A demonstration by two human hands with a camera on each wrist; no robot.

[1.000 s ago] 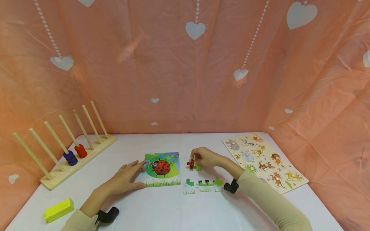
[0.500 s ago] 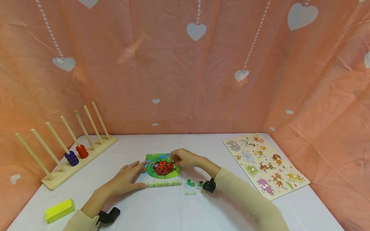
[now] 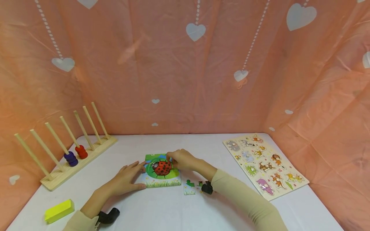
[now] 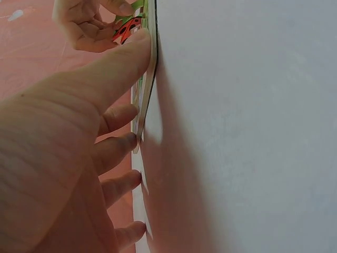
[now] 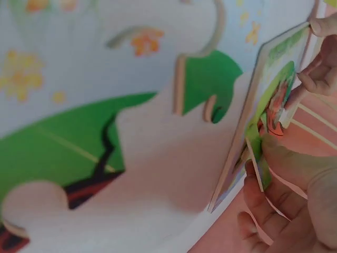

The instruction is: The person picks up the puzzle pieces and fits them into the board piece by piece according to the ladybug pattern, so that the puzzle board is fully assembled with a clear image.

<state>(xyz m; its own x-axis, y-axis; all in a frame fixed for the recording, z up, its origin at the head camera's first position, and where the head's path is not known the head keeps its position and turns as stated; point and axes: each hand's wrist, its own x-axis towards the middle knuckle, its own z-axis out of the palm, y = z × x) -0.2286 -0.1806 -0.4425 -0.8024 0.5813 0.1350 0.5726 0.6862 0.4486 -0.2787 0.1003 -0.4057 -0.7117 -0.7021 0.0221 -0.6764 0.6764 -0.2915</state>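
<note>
A square ladybug puzzle board (image 3: pixel 163 184) lies flat on the white table. My left hand (image 3: pixel 126 179) rests at its left side, fingers extended and apart, the thumb touching the near left corner and the index finger the edge farther back. Over the right part of the board, my right hand (image 3: pixel 184 159) pinches a red and green puzzle piece (image 4: pixel 126 29) between thumb and fingers. The right wrist view shows that piece tilted against the board's face; whether it is seated, I cannot tell. Right of the board lies a loose puzzle piece (image 3: pixel 189 189), with others partly hidden by the wrist camera.
On the left stands a wooden peg rack (image 3: pixel 83 160) with purple rings (image 3: pixel 70 158) and red rings (image 3: pixel 81 152). A yellow block (image 3: pixel 59 211) is at the near left. An animal peg puzzle (image 3: pixel 266 166) lies on the right. A pink heart-patterned curtain (image 3: pixel 173 70) hangs behind.
My right hand has carried the pinched piece left from beside the board to over its right part, then shifted slightly farther left. The left hand has stayed at the board's left edge.
</note>
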